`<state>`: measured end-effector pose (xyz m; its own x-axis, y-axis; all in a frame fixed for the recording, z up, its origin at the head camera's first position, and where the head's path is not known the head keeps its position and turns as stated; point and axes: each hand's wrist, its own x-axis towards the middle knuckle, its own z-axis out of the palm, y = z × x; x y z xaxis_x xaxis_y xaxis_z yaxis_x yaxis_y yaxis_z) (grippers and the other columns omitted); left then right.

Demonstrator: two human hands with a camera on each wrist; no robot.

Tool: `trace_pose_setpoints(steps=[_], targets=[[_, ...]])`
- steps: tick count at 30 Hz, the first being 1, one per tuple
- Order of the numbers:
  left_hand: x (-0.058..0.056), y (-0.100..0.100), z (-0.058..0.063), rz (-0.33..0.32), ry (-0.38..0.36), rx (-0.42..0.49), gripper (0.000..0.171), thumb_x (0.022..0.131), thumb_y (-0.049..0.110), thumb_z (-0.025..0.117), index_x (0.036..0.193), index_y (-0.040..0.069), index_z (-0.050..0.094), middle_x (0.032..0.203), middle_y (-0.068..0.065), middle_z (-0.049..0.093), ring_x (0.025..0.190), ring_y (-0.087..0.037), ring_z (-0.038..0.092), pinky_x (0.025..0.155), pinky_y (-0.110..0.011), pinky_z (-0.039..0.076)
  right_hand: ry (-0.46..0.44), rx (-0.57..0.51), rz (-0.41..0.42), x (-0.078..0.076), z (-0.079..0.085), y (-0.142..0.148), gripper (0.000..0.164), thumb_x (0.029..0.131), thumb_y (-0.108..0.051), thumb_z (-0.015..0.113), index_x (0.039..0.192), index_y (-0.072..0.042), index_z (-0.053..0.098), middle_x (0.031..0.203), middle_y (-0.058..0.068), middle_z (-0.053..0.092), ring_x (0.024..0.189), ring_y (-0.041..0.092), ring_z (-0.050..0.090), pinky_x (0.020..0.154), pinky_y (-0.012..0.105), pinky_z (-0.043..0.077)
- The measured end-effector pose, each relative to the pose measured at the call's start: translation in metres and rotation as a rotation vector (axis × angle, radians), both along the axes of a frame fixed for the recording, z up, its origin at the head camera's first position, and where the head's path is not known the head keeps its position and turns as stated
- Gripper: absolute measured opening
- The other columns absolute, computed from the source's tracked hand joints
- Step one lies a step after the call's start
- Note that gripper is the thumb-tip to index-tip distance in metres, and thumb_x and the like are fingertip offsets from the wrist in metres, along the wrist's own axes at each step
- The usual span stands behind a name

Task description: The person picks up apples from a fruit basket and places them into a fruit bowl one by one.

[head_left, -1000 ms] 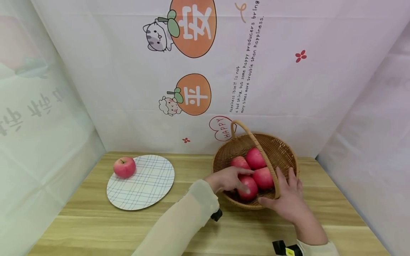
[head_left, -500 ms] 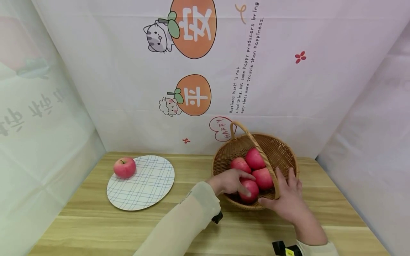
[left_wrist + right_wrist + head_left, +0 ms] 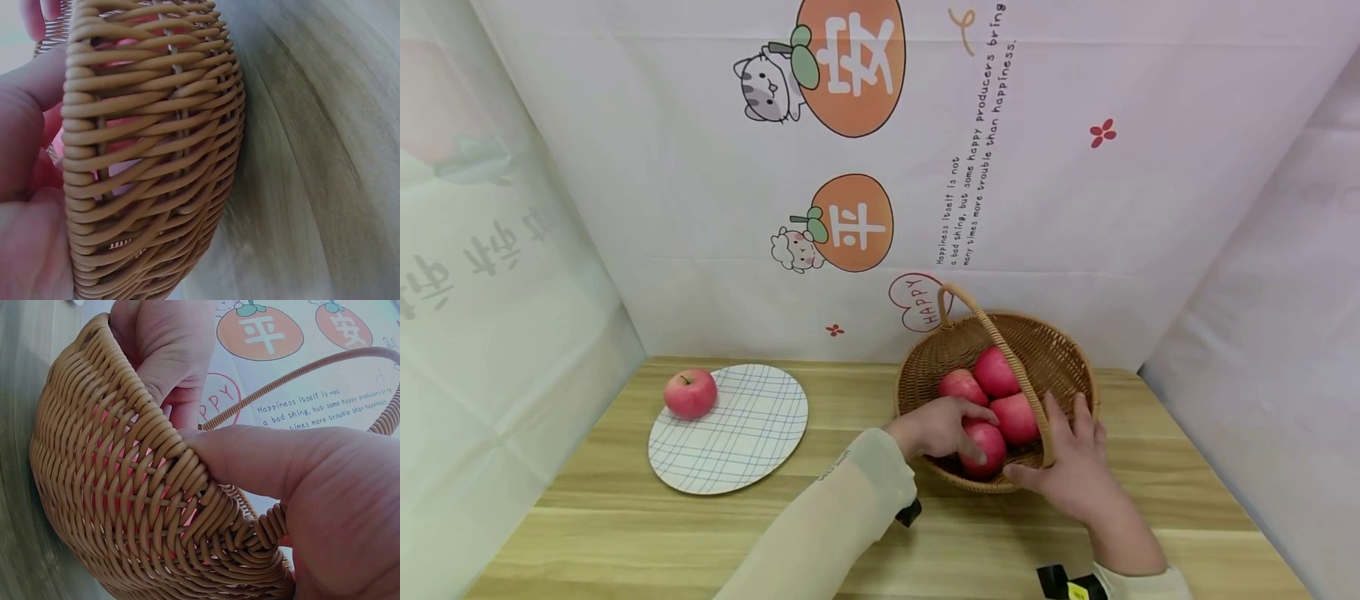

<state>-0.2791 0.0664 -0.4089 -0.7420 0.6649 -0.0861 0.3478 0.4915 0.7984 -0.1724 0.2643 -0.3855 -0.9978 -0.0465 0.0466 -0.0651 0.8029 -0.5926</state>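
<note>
A wicker basket point(image 3: 1063, 354) with an arched handle point(image 3: 992, 329) tilts toward me at the right, with red apples inside. My left hand point(image 3: 938, 423) reaches over its left rim, thumb and fingers around the nearest apple point(image 3: 987, 457). Three other apples, a back one point(image 3: 996, 372), a left one point(image 3: 961, 386) and a right one point(image 3: 1018, 419), lie against each other beyond it. My right hand point(image 3: 1078, 471) holds the basket by its near right rim at the handle's foot. In the right wrist view its thumb point(image 3: 250, 456) presses on the rim.
On the wooden table point(image 3: 625, 533), a round white plate point(image 3: 737, 450) with blue checks lies at the left. One apple point(image 3: 691, 394) sits on its far left edge. A printed white cloth point(image 3: 1037, 208) stands behind the basket, with more cloth at both sides.
My left hand's fingers and thumb have settled lower around the near apple, which has shifted slightly. My right hand and the basket stay in place.
</note>
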Motion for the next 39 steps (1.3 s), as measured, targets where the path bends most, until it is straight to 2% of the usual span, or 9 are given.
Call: trace_pose_setpoints(steps=[3, 8, 18, 23, 29, 35, 39], targets=[[0.001, -0.002, -0.001, 0.006, -0.04, 0.021, 0.05, 0.077, 0.009, 0.086, 0.121, 0.026, 0.072, 0.118, 0.012, 0.06, 0.095, -0.008, 0.056, 0.08, -0.023, 0.05, 0.004, 0.004, 0.003, 0.0, 0.0, -0.001, 0.122, 0.08, -0.043, 0.083, 0.158, 0.001, 0.0, 0.154, 0.032, -0.027, 0.13, 0.067, -0.021, 0.091, 0.087, 0.014], [0.0, -0.006, -0.002, 0.005, -0.189, 0.101, 0.048, 0.078, 0.007, 0.085, 0.12, 0.025, 0.071, 0.118, 0.009, 0.057, 0.091, -0.013, 0.059, 0.07, -0.031, 0.057, 0.005, 0.019, 0.007, 0.0, 0.0, -0.001, 0.123, 0.079, -0.045, 0.083, 0.158, 0.001, 0.0, 0.153, 0.033, -0.028, 0.13, 0.068, -0.02, 0.09, 0.087, 0.014], [-0.004, -0.011, 0.001, -0.031, -0.359, 0.284, 0.048, 0.08, -0.001, 0.082, 0.123, 0.018, 0.071, 0.122, 0.006, 0.051, 0.1, -0.015, 0.059, 0.07, -0.036, 0.06, 0.003, 0.013, -0.007, -0.002, -0.002, 0.001, 0.124, 0.078, -0.045, 0.084, 0.157, 0.004, 0.002, 0.153, 0.035, -0.025, 0.13, 0.068, -0.019, 0.09, 0.087, 0.016], [-0.001, -0.014, 0.006, -0.065, -0.378, 0.303, 0.051, 0.08, 0.0, 0.082, 0.127, 0.018, 0.069, 0.115, 0.003, 0.061, 0.096, -0.016, 0.063, 0.071, -0.036, 0.06, 0.002, -0.01, -0.018, -0.002, -0.003, 0.004, 0.124, 0.077, -0.044, 0.085, 0.157, 0.003, 0.002, 0.152, 0.038, -0.022, 0.13, 0.07, -0.017, 0.09, 0.087, 0.017], [0.002, -0.019, 0.01, -0.026, -0.436, 0.326, 0.049, 0.081, -0.002, 0.081, 0.123, 0.02, 0.071, 0.116, 0.0, 0.06, 0.096, -0.019, 0.064, 0.072, -0.038, 0.06, -0.017, -0.013, -0.024, -0.001, -0.002, 0.004, 0.125, 0.076, -0.045, 0.086, 0.158, -0.002, 0.002, 0.152, 0.038, -0.022, 0.13, 0.07, -0.016, 0.089, 0.087, 0.017], [0.002, -0.028, 0.011, -0.058, -0.504, 0.395, 0.049, 0.083, -0.004, 0.078, 0.128, 0.015, 0.068, 0.12, -0.004, 0.06, 0.099, -0.023, 0.065, 0.075, -0.041, 0.06, -0.018, -0.025, -0.025, 0.0, -0.001, 0.004, 0.124, 0.076, -0.043, 0.086, 0.159, -0.004, 0.002, 0.152, 0.037, -0.023, 0.129, 0.07, -0.017, 0.089, 0.088, 0.016], [0.0, -0.033, 0.012, -0.049, -0.533, 0.436, 0.051, 0.084, -0.004, 0.077, 0.131, 0.012, 0.065, 0.119, -0.007, 0.061, 0.1, -0.026, 0.066, 0.077, -0.043, 0.06, -0.029, -0.036, -0.027, -0.001, 0.0, 0.005, 0.124, 0.076, -0.044, 0.085, 0.159, -0.005, 0.001, 0.152, 0.037, -0.024, 0.129, 0.07, -0.018, 0.088, 0.088, 0.015]])
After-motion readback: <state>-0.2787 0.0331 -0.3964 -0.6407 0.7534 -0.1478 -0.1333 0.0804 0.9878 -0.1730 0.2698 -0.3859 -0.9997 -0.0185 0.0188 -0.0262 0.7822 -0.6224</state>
